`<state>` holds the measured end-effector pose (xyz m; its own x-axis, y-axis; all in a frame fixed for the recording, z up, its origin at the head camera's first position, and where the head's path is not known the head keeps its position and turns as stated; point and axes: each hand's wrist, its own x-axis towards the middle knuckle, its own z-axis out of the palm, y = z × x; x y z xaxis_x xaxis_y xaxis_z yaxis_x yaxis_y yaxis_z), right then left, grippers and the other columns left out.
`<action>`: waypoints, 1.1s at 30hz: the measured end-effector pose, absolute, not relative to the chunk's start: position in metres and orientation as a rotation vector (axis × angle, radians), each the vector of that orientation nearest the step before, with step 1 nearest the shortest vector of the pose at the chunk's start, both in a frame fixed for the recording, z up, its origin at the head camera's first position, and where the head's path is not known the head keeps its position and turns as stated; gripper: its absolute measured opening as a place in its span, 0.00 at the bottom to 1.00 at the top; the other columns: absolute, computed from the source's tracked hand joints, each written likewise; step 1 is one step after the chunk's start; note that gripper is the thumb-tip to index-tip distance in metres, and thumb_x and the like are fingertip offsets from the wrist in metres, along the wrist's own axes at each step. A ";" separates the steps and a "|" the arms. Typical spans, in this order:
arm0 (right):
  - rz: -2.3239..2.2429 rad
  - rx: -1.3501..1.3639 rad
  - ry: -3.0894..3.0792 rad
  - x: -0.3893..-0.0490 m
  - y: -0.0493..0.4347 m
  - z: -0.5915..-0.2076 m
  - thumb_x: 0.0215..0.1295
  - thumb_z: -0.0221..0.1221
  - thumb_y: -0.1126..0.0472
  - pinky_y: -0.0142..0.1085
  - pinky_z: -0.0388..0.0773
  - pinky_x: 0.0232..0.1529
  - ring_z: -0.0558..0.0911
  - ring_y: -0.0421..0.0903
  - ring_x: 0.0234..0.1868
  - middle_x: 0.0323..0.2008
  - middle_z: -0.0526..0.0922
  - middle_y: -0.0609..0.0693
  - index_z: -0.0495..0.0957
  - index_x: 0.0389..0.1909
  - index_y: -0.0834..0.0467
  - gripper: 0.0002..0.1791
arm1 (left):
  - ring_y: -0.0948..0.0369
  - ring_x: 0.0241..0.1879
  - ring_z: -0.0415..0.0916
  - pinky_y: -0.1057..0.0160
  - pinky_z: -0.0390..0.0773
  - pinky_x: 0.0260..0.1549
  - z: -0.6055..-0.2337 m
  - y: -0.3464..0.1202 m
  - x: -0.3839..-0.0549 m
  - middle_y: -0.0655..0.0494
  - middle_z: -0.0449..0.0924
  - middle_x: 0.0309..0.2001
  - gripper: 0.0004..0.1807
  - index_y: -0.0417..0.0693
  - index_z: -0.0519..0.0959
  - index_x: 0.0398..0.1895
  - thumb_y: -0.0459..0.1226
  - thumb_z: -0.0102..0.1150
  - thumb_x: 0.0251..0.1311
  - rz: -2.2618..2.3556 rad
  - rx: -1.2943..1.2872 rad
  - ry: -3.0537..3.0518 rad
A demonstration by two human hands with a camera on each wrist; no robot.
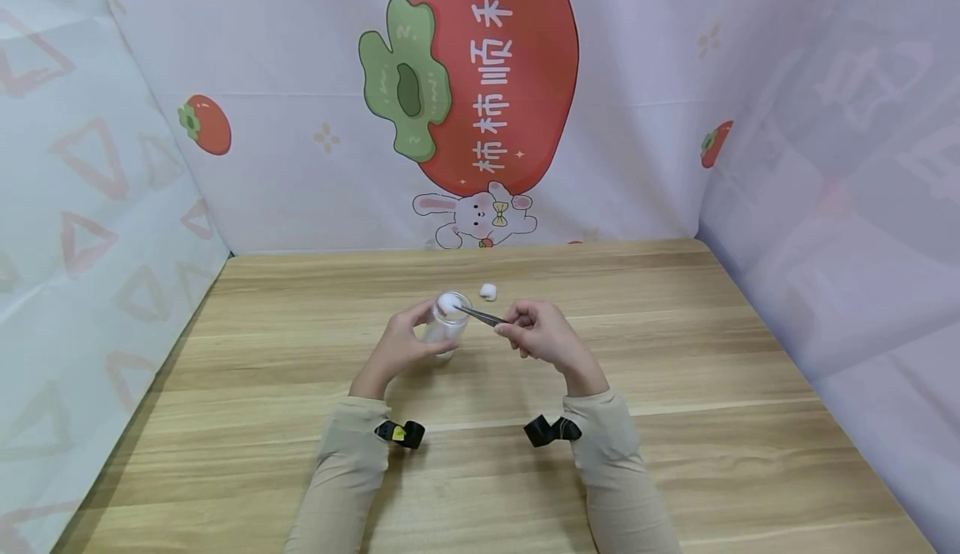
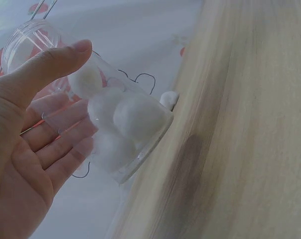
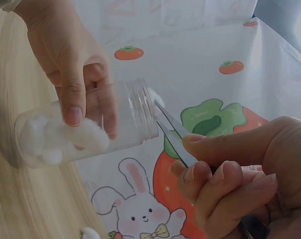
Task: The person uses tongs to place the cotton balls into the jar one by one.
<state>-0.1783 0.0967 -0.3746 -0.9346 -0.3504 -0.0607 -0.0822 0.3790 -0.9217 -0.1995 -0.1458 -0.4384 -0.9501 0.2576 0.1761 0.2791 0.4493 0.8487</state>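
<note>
My left hand (image 1: 401,344) grips a clear jar (image 2: 105,64) round its side, thumb across the front. Several white cotton balls (image 2: 140,117) lie toward the bottom of the jar, seen through its wall. My right hand (image 1: 543,337) pinches metal tweezers (image 3: 178,144) between thumb and fingers. At the jar's threaded, lidless mouth, the tweezer tips meet another cotton ball (image 3: 155,95). In the head view the tweezers point left across the rim. The jar leans in the left wrist view, its base close over the wooden table.
One loose cotton ball (image 1: 488,291) lies on the wooden table (image 1: 675,421), just beyond the jar. A printed cloth (image 1: 300,179) stands behind the table, with more cloth at both sides. Black straps with small devices sit on both wrists.
</note>
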 end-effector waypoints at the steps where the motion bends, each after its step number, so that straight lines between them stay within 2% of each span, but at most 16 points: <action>1: -1.578 -0.384 2.397 -0.178 0.097 -0.375 0.64 0.59 0.66 0.27 0.70 0.17 0.70 0.37 0.15 0.17 0.75 0.47 0.75 0.33 0.68 0.07 | 0.43 0.58 0.77 0.40 0.72 0.62 -0.438 -0.146 -0.199 0.43 0.79 0.59 0.41 0.45 0.71 0.65 0.36 0.76 0.43 -1.561 -0.490 -2.659; 17: -1.583 -0.334 2.401 -0.177 0.095 -0.372 0.65 0.58 0.66 0.25 0.68 0.17 0.70 0.38 0.15 0.18 0.74 0.45 0.75 0.34 0.68 0.07 | 0.45 0.60 0.76 0.41 0.70 0.64 -0.438 -0.147 -0.200 0.47 0.79 0.59 0.39 0.47 0.72 0.64 0.37 0.76 0.44 -1.579 -0.462 -2.693; 24: -1.604 -0.285 2.403 -0.179 0.098 -0.370 0.66 0.58 0.64 0.24 0.66 0.16 0.70 0.39 0.16 0.19 0.73 0.47 0.76 0.35 0.67 0.07 | 0.45 0.59 0.77 0.43 0.71 0.64 -0.441 -0.147 -0.201 0.45 0.80 0.58 0.40 0.45 0.71 0.64 0.37 0.76 0.43 -1.634 -0.446 -2.678; 33: -1.625 -0.251 2.395 -0.183 0.108 -0.373 0.67 0.56 0.64 0.25 0.65 0.16 0.69 0.37 0.15 0.19 0.72 0.45 0.74 0.36 0.67 0.08 | 0.46 0.60 0.76 0.47 0.73 0.64 -0.444 -0.150 -0.204 0.45 0.79 0.58 0.37 0.43 0.71 0.63 0.38 0.74 0.47 -1.726 -0.490 -2.621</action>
<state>-0.1826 0.1077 -0.3728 -0.9574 -0.2716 -0.0984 -0.0090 0.3684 -0.9296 -0.2035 -0.1504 -0.4435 -0.9517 0.2736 0.1391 0.2359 0.3623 0.9017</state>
